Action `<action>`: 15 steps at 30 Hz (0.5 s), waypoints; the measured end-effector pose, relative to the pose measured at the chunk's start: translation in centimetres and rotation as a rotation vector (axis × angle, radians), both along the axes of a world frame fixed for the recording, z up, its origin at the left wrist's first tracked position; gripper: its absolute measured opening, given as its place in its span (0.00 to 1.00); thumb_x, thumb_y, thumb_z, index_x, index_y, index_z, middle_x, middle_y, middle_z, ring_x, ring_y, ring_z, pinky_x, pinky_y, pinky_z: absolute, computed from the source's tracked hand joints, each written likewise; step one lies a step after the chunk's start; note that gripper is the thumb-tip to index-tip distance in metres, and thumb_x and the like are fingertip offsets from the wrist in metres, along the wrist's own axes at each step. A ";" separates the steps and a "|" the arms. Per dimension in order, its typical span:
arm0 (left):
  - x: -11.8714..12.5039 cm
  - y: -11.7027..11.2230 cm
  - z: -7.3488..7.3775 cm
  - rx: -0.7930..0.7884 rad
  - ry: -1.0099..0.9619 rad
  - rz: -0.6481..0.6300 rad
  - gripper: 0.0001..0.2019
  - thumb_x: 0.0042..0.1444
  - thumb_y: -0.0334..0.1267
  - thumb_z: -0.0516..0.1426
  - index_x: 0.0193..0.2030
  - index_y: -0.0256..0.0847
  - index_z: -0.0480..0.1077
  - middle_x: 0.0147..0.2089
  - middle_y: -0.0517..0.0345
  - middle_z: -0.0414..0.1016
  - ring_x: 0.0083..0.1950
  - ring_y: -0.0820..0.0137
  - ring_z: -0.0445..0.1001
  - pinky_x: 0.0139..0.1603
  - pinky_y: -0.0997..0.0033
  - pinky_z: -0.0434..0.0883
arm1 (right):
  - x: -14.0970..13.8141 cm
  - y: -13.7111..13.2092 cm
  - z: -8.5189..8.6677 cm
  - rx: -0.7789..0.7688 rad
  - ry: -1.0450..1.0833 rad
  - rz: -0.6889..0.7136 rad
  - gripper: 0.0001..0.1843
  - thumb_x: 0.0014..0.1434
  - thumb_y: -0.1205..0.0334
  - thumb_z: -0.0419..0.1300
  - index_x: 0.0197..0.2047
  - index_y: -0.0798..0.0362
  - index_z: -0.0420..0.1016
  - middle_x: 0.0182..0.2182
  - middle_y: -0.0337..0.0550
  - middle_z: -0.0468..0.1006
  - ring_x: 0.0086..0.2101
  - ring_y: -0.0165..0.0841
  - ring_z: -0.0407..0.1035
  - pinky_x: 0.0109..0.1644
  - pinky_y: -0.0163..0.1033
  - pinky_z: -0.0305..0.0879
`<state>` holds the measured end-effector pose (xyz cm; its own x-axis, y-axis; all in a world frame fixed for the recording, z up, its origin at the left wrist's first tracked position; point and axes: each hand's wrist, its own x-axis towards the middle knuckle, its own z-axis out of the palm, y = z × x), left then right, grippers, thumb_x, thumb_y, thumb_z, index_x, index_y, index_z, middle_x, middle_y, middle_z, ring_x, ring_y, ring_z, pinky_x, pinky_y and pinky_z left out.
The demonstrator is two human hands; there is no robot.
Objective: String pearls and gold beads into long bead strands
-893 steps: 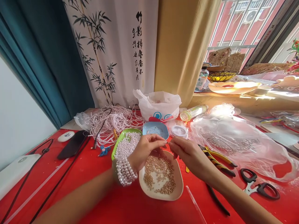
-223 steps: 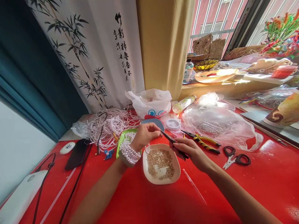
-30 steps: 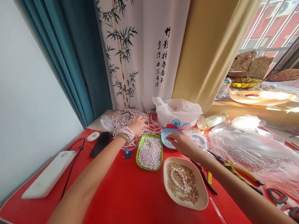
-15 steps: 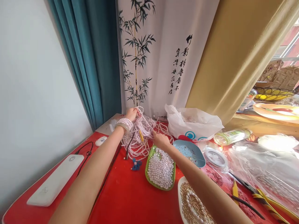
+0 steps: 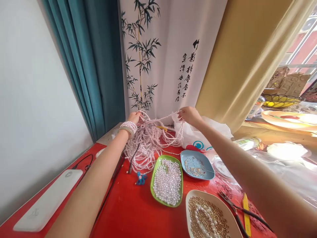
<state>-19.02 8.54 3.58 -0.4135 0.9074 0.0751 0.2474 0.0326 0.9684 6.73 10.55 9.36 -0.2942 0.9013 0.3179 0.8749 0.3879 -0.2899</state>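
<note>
My left hand (image 5: 135,117), with pearl bracelets on its wrist, pinches part of a bead strand at the back of the table. To the right my right hand (image 5: 190,115) is closed on the same kind of strand, in front of a white plastic bag (image 5: 215,127). A length of pearl bead strand (image 5: 162,118) stretches between the two hands. Below it lies a tangled heap of pearl strands (image 5: 145,145), with a yellow-handled thing (image 5: 162,128) partly seen behind it. Loose white pearls (image 5: 167,181) fill a green tray (image 5: 151,185) nearer me.
A blue tray (image 5: 185,155) holds small metal pieces. Gold beads and a pearl loop lie in a cream tray (image 5: 188,211). Pliers (image 5: 235,206) and a yellow tool (image 5: 246,215) lie at right. A blue bead flower (image 5: 141,178) and a white power bank (image 5: 49,201) are at left.
My right hand has moved up and right from the heap, drawing a strand out to the side. My left hand stays near its place. The yellow-handled thing has shifted right and back.
</note>
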 end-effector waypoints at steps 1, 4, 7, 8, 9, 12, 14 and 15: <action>0.1 0.0 0.0 -0.011 -0.002 -0.003 0.14 0.52 0.44 0.48 0.26 0.36 0.65 0.27 0.51 0.73 0.24 0.69 0.72 0.25 0.70 0.68 | 0.4 -0.1 0.8 0.015 0.006 -0.016 0.12 0.53 0.61 0.50 0.30 0.57 0.73 0.27 0.43 0.76 0.31 0.31 0.69 0.33 0.32 0.61; 0.3 0.2 0.1 -0.045 0.001 -0.011 0.15 0.52 0.46 0.47 0.26 0.36 0.65 0.27 0.50 0.74 0.23 0.68 0.72 0.25 0.70 0.68 | 1.4 -0.5 3.2 0.104 0.036 -0.117 0.15 0.52 0.57 0.51 0.35 0.57 0.73 0.31 0.48 0.76 0.37 0.37 0.68 0.36 0.38 0.60; 0.4 0.6 0.4 -0.076 0.030 -0.015 0.18 0.52 0.48 0.46 0.25 0.36 0.65 0.26 0.47 0.74 0.24 0.67 0.73 0.25 0.71 0.67 | 1.9 -0.7 5.3 0.169 0.073 -0.218 0.29 0.57 0.50 0.39 0.43 0.63 0.70 0.42 0.56 0.71 0.45 0.44 0.64 0.41 0.43 0.57; 0.5 0.7 0.5 -0.085 0.046 -0.017 0.18 0.52 0.49 0.46 0.24 0.36 0.65 0.27 0.47 0.75 0.24 0.67 0.73 0.25 0.72 0.67 | 1.9 -0.7 5.9 0.165 0.076 -0.243 0.33 0.57 0.48 0.35 0.41 0.65 0.71 0.41 0.57 0.71 0.44 0.45 0.64 0.41 0.44 0.57; 0.7 0.8 0.6 -0.094 0.065 -0.019 0.18 0.52 0.49 0.46 0.24 0.36 0.65 0.27 0.47 0.75 0.24 0.67 0.73 0.25 0.71 0.67 | 2.0 -0.7 6.4 0.132 0.089 -0.261 0.36 0.56 0.45 0.34 0.38 0.67 0.72 0.38 0.58 0.72 0.43 0.45 0.65 0.41 0.46 0.57; 1.4 0.9 0.8 -0.115 0.138 -0.029 0.18 0.52 0.48 0.46 0.24 0.36 0.65 0.28 0.48 0.75 0.23 0.67 0.73 0.25 0.71 0.67 | 2.3 -0.5 7.2 -0.067 0.190 -0.234 0.29 0.48 0.41 0.51 0.24 0.62 0.71 0.23 0.55 0.74 0.32 0.43 0.70 0.36 0.50 0.63; 2.0 0.7 0.8 -0.124 0.186 -0.038 0.17 0.53 0.47 0.45 0.25 0.37 0.65 0.29 0.49 0.75 0.23 0.67 0.73 0.26 0.70 0.68 | 2.8 -0.6 7.1 -0.149 0.289 -0.155 0.22 0.46 0.45 0.57 0.22 0.60 0.69 0.19 0.51 0.72 0.26 0.39 0.70 0.31 0.47 0.67; 2.3 0.6 0.8 -0.127 0.207 -0.045 0.18 0.54 0.47 0.44 0.26 0.37 0.65 0.29 0.49 0.75 0.24 0.68 0.73 0.27 0.70 0.68 | 3.0 -0.7 7.0 -0.146 0.338 -0.111 0.20 0.49 0.48 0.56 0.23 0.59 0.68 0.21 0.51 0.72 0.25 0.36 0.70 0.30 0.44 0.68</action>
